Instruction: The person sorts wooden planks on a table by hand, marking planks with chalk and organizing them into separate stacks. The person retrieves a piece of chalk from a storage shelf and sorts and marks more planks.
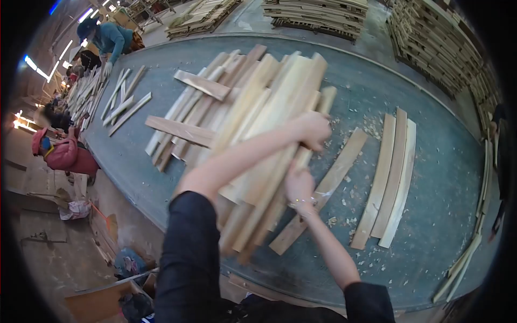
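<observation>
A pile of pale wooden slats point(269, 102) lies in front of me on the blue-green table, its middle blurred. My left hand point(314, 130) is closed at the right side of the pile, around a wooden slat point(304, 156). Just below it, my right hand point(299, 185) is also closed on this slat; a bracelet circles that wrist. The fingers are partly hidden and smeared by motion. Beside my right hand, a single brown board point(344, 164) lies slanted on the table, passing under the wrist.
Three boards point(386, 183) lie side by side on the right of the table point(436, 161), with wood chips scattered around. Loose sticks point(126, 102) lie at the far left, near a person in a teal top point(112, 39). Stacked wood point(318, 16) stands beyond the table.
</observation>
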A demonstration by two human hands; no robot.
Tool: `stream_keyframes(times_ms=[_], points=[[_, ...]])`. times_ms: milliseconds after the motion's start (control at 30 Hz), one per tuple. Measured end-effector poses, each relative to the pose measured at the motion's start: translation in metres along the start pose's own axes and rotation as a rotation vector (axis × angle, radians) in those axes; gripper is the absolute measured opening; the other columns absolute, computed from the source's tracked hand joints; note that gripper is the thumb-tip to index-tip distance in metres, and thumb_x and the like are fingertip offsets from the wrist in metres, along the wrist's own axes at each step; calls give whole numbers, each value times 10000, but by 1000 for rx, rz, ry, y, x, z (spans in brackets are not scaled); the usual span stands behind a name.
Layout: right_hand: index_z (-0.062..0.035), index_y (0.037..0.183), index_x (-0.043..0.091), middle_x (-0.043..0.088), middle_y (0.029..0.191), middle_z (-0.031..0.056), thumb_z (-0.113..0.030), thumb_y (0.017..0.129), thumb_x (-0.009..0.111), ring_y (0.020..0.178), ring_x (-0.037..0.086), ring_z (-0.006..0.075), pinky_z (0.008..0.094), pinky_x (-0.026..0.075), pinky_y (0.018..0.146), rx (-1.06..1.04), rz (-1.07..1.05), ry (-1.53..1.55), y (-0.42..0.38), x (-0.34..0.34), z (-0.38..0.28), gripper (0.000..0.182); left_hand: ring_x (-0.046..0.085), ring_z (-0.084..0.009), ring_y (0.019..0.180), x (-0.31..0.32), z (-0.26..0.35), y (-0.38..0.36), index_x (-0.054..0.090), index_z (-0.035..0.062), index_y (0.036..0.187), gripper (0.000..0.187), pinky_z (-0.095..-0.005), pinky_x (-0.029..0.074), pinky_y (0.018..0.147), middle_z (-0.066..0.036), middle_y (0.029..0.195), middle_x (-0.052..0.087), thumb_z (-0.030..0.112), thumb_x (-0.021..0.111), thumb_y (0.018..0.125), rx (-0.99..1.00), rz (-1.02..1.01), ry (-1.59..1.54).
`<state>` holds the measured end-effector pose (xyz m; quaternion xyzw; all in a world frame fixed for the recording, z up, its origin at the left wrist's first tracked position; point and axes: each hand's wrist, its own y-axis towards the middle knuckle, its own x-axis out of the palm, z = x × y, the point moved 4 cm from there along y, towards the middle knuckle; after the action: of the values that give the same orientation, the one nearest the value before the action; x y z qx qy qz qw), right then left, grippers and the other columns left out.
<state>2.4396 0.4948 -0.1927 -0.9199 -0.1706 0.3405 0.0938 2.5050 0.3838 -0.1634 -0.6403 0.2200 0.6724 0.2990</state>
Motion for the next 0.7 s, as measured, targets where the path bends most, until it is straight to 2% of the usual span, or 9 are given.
stream_keyframes(times_ms=[100,167,267,300,400,467,567,633,700], points=[[132,940,483,528,873,321,-528,818,288,804,551,409,424,445,707,14,-437,221,10,121,-59,698,516,-304,525,-3,-68,-111,542,58,452,258,-367,364,866,-130,474,503,257,533,615,-317,-91,-132],[105,1044,407,556,800,241,-534,810,330,712,593,323,375,484,606,91,-800,507,13,184,-87,684,535,-239,835,2,-88,-176,588,42,558,190,-392,356,868,-100,782,589,209,543,638,-192,5,6],[57,1127,317,543,707,150,-496,805,408,619,596,222,311,492,521,144,-911,690,-4,179,-112,647,434,-247,1057,-9,-70,-235,601,61,735,118,-399,342,895,-84,1037,518,143,554,664,-198,225,229],[-18,1191,246,540,803,136,-413,802,492,658,592,216,284,498,549,-78,-877,603,1,163,-108,606,434,-247,1057,-13,-60,-243,601,61,735,118,-399,342,895,-84,1037,518,143,554,664,-188,219,229],[-50,974,469,534,750,40,-231,805,537,605,528,100,222,445,522,-257,-439,676,9,60,-33,257,408,-292,1082,-42,-13,-259,586,77,841,154,-392,342,909,-110,1092,472,118,551,697,-445,479,46],[-58,845,522,523,713,28,-175,805,525,612,483,90,231,419,560,-147,-57,401,22,-35,42,124,424,-291,1059,-58,19,-273,562,78,907,203,-386,349,891,-113,1071,485,66,546,706,-698,619,-10],[-3,761,490,529,686,144,-254,781,533,670,536,239,338,412,617,-89,522,-44,34,-176,196,255,440,-291,1024,-60,88,-287,562,68,920,213,-371,354,860,-121,1050,491,40,539,710,-956,763,-79],[7,747,450,527,699,189,-322,788,508,660,522,326,379,405,619,77,682,-408,11,-254,228,336,450,-288,997,-48,142,-291,551,57,940,225,-360,355,845,-124,1033,495,28,527,718,-1161,848,-142],[6,753,430,531,715,204,-367,789,488,670,517,352,398,400,621,154,667,-336,7,-274,256,380,461,-276,963,-30,196,-288,531,41,972,243,-346,357,828,-116,1009,504,24,515,730,-1351,911,-242]])
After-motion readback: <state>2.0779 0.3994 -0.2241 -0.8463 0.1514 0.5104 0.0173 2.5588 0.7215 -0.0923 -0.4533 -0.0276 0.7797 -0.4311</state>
